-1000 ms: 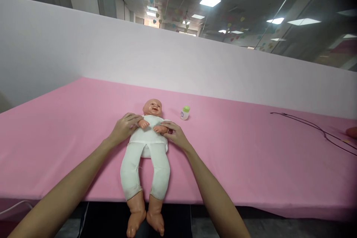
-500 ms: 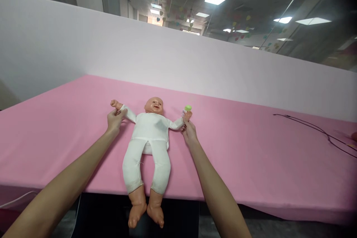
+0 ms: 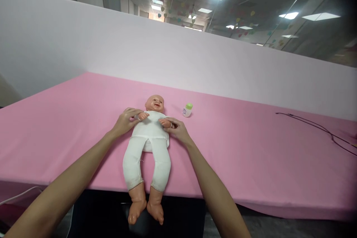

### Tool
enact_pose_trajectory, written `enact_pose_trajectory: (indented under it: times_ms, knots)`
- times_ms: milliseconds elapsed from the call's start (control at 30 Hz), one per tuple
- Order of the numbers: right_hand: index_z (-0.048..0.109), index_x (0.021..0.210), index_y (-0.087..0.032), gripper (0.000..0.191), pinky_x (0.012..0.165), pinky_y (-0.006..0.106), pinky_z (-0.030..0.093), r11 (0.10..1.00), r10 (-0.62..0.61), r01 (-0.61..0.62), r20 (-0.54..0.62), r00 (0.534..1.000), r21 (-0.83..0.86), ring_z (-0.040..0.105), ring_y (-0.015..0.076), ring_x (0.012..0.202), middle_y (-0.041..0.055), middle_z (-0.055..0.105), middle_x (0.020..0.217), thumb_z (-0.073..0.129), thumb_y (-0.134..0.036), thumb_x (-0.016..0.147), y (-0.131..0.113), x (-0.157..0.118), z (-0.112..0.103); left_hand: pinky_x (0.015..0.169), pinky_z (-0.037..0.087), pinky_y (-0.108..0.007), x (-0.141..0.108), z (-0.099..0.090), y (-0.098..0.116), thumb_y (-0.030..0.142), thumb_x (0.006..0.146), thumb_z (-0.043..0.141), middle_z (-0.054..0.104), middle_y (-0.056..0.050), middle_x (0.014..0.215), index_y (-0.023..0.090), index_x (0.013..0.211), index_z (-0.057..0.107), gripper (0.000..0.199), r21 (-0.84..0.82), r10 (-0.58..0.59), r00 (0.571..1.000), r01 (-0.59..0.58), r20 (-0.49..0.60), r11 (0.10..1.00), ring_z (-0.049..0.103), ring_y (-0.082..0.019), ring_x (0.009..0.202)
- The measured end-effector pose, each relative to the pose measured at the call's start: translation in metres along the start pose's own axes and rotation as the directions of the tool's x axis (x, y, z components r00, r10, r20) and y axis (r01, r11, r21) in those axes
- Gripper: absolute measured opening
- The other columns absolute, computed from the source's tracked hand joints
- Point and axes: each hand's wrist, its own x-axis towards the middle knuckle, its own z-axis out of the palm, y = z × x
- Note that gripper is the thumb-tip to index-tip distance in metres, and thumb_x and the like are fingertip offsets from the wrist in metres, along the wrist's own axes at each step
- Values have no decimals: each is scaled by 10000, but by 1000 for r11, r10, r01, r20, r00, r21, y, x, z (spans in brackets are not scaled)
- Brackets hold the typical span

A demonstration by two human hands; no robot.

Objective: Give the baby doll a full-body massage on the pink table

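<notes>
A baby doll with a white cloth body lies on its back on the pink-covered table. Its feet hang over the front edge. With fingers closed, my left hand grips the doll's arm on the left side. My right hand is closed round the other arm, near the wrist. Both doll arms are bent inward, so the small hands rest over the chest. Just beyond my right hand stands a small baby bottle with a light green cap.
A white partition runs along the table's back. Thin black cables lie at the right. Under the front edge is something dark, and a white cord hangs at the lower left.
Both my hands have moved inward with the doll's arms, from spread out at the sides to folded over the chest. The bottle now shows fully.
</notes>
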Motion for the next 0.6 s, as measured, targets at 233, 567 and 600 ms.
enact_pose_trajectory:
  times_ms: [233,567,600]
  knots:
    - [758,910,-232,420,548,284,486,897,349,-153,-452,821,415,520,142,587,-31,616,652,939,-506,648,34,12,-32,710,532,-302,6,2,-6,339,670,856,776,-87,1032,180,1012,791,383,-542,-518,808,313,-279,780,692,-237,889]
    - [770,1056,-236,488,701,301,550,956,195,-83,-401,895,280,641,176,779,11,738,896,946,-448,653,18,9,-25,735,554,-324,5,-1,-12,410,670,865,758,-90,982,174,958,760,388,-582,-564,775,328,-285,744,696,-241,886]
    - [779,1104,-237,512,808,336,568,970,151,-77,-325,934,230,678,211,912,38,770,1030,949,-417,656,12,7,-20,778,561,-345,6,0,-9,392,671,872,772,-104,1032,182,984,784,388,-535,-483,844,304,-232,788,705,-272,959]
